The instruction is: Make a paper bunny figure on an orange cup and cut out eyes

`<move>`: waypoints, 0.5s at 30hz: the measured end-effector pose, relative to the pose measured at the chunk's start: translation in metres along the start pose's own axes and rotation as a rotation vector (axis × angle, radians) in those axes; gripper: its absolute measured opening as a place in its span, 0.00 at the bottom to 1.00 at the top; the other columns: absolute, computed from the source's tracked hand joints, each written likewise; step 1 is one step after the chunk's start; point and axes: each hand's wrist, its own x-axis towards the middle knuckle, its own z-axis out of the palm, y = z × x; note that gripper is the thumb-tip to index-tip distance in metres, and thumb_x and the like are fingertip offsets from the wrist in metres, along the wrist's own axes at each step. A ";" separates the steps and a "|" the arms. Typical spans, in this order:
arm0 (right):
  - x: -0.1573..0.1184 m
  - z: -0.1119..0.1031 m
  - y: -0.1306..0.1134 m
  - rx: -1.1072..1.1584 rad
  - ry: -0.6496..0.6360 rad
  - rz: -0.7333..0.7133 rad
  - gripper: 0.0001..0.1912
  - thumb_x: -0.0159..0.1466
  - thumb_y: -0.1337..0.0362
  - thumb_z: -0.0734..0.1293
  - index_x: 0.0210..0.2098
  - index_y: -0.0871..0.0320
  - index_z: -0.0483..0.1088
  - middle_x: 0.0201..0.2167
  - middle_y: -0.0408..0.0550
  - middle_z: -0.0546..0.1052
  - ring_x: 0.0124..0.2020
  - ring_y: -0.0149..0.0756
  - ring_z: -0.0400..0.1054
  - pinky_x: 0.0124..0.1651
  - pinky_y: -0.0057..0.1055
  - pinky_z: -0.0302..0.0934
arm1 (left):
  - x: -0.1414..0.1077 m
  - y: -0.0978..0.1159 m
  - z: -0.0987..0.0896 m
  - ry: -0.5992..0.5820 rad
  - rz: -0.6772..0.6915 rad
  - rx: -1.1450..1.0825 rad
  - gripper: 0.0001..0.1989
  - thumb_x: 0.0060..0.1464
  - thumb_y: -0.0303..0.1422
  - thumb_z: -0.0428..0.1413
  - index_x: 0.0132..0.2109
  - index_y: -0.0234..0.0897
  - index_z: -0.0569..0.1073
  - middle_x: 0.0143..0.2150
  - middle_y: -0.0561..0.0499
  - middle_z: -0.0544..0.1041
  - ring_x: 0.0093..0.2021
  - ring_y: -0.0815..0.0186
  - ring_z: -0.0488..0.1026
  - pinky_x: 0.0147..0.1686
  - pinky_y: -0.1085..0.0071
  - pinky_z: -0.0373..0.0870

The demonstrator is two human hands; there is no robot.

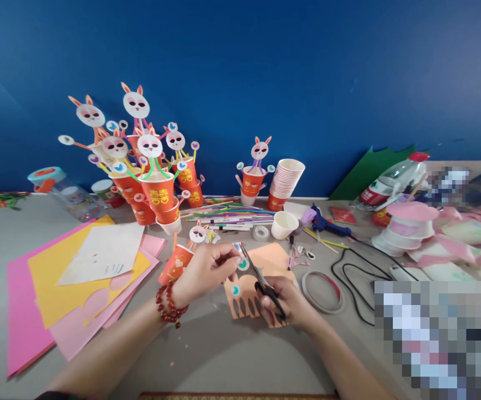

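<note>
In the middle of the table my left hand (pixel 211 266), a red bead bracelet at its wrist, pinches a small white paper disc (pixel 243 264) with a teal mark. My right hand (pixel 284 300) is closed round the black handles of a pair of scissors (pixel 270 293). Their blades point up and left, beside the disc. Under both hands lies an orange paper sheet (pixel 267 255) with petal-shaped cutouts along its lower edge. A second teal-marked disc (pixel 236 290) rests on that sheet. Partly behind my left hand, a red paper cup (pixel 175 263) carries a rabbit face (pixel 197 234).
Rabbit-faced cup figures (pixel 157 191) crowd the back left, above coloured paper sheets (pixel 40 300). Behind my hands are straws and markers (pixel 227 226), a white cup (pixel 284 224) and stacked cups (pixel 286 180). To the right lie tape (pixel 322 291), a blue glue gun (pixel 327 222) and its cable.
</note>
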 end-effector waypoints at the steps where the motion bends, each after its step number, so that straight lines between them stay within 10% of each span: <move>1: 0.000 0.000 0.000 0.002 0.001 0.002 0.31 0.53 0.33 0.67 0.24 0.56 0.60 0.11 0.39 0.68 0.11 0.27 0.59 0.16 0.23 0.48 | 0.000 0.000 0.000 -0.001 0.001 0.001 0.08 0.58 0.30 0.52 0.31 0.36 0.71 0.22 0.56 0.73 0.21 0.74 0.68 0.21 0.80 0.60; 15: 0.000 -0.003 0.005 -0.027 -0.002 -0.005 0.28 0.55 0.37 0.67 0.25 0.57 0.64 0.12 0.39 0.68 0.12 0.28 0.59 0.15 0.22 0.48 | -0.001 0.005 -0.001 0.024 -0.009 0.092 0.07 0.57 0.30 0.52 0.31 0.36 0.72 0.22 0.56 0.74 0.21 0.73 0.67 0.21 0.80 0.58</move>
